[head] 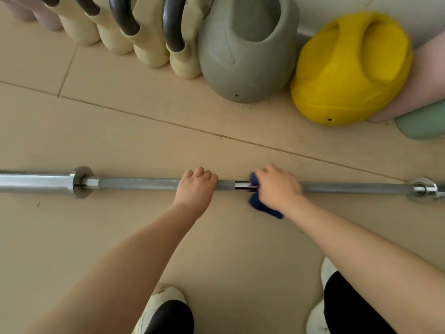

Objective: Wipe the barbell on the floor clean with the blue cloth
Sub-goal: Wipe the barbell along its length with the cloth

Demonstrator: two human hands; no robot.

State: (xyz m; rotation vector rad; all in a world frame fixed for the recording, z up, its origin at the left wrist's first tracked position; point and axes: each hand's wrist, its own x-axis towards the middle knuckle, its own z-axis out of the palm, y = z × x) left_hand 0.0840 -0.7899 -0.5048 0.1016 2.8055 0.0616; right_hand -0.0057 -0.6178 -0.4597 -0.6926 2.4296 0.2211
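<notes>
A long steel barbell (139, 183) lies across the tan floor from the left edge to the right edge, with a collar near each end. My left hand (196, 186) grips the shaft near its middle, fingers curled over the bar. Just to its right, my right hand (277, 186) holds the blue cloth (261, 206) wrapped around the shaft. Part of the cloth sticks out above and below the bar at my palm. A short shiny stretch of bar shows between the two hands.
Behind the bar stand a grey kettlebell (245, 49), a yellow kettlebell (349, 68) and a row of cream kettlebells (144, 37) with dark handles. Pink and green weights (421, 124) sit at the far right. My white shoes (161, 307) are on the floor below.
</notes>
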